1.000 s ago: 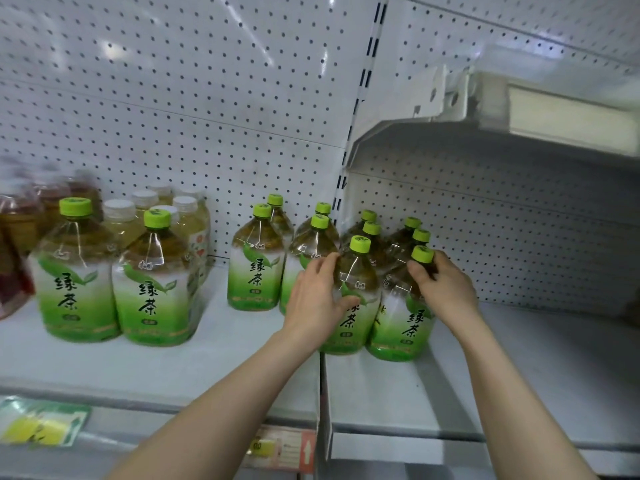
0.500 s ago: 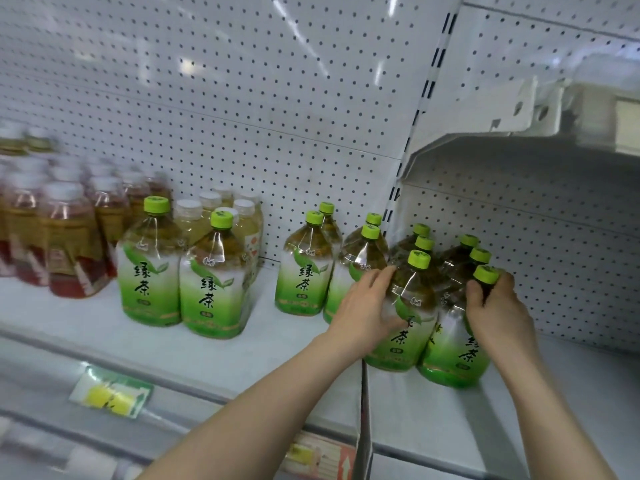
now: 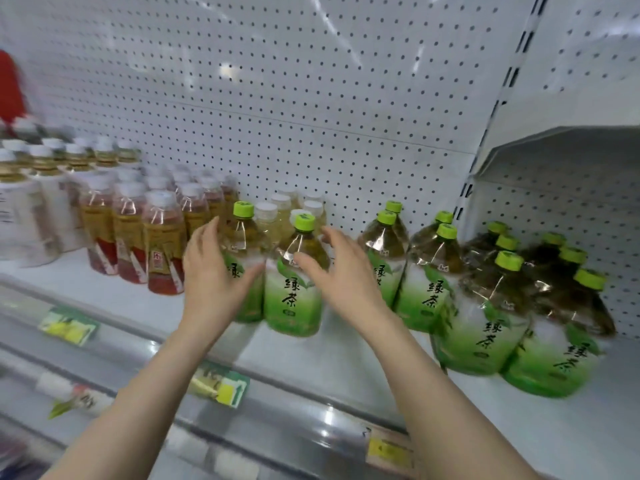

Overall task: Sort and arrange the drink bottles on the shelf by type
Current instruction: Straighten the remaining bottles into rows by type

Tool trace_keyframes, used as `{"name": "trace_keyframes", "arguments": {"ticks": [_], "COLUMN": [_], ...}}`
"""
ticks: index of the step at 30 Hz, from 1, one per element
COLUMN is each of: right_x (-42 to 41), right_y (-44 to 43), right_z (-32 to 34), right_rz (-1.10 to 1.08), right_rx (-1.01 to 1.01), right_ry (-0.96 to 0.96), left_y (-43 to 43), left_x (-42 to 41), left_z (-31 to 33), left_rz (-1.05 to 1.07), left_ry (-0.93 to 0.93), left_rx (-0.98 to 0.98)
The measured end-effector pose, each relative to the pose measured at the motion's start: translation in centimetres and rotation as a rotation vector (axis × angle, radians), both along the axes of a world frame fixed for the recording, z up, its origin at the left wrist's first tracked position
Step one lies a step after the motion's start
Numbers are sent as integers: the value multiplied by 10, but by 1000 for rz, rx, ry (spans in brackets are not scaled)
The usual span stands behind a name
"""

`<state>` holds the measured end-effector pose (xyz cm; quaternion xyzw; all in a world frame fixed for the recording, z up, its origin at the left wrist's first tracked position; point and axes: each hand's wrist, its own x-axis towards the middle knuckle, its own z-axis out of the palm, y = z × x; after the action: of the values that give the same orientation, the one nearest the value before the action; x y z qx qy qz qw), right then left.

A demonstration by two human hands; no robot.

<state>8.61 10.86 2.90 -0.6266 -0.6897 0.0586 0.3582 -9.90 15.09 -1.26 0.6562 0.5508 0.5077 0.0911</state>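
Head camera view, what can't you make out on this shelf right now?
- Left green tea bottle: label mostly hidden by the left hand.
- White bottles: text blurred, and cut off by the left edge.
- Price tags: too blurred to read.
- Pale bottles: labels hidden behind the green tea bottles.

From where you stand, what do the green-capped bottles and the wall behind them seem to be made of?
The green-capped bottles look like clear, glossy plastic: the tea shows through and their shoulders catch highlights. Their caps seem matte plastic. The back wall is probably white-painted metal pegboard, with rows of small holes and soft light reflections.
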Motion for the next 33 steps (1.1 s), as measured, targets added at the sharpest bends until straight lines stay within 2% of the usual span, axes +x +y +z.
{"name": "trace_keyframes", "arguments": {"ticks": [3,7,10,18,21,27,30,33], "right_x": [-28,-23,3,94,106,119,126,141], "right_y": [34,37,18,-42,-49,-49,-51,-62], "right_z": [2,10,13,28,34,30,19,1], "right_rz": [-38,-99,-126,-430,-463,-476,-455,-482], "right_rx": [-82,-56,-71,-68,-62,-31,64,152], "right_ry": [164,156,76,-65,-134,-234,-389,-580], "left_y": [21,29,25,-11,-18,-5,2,2], "left_x": [-17,-23,-22,33,75,142,148,143], "left_z": [3,8,3,-1,0,-10,-12,-19], "left_rz": [-190,-220,-210,-368,-404,-383,-352,-457], "left_ry": [-32,-23,10,83,133,63,76,70], "left_rx": [-194,-198,-125,-61,-39,-68,-58,-67]}}
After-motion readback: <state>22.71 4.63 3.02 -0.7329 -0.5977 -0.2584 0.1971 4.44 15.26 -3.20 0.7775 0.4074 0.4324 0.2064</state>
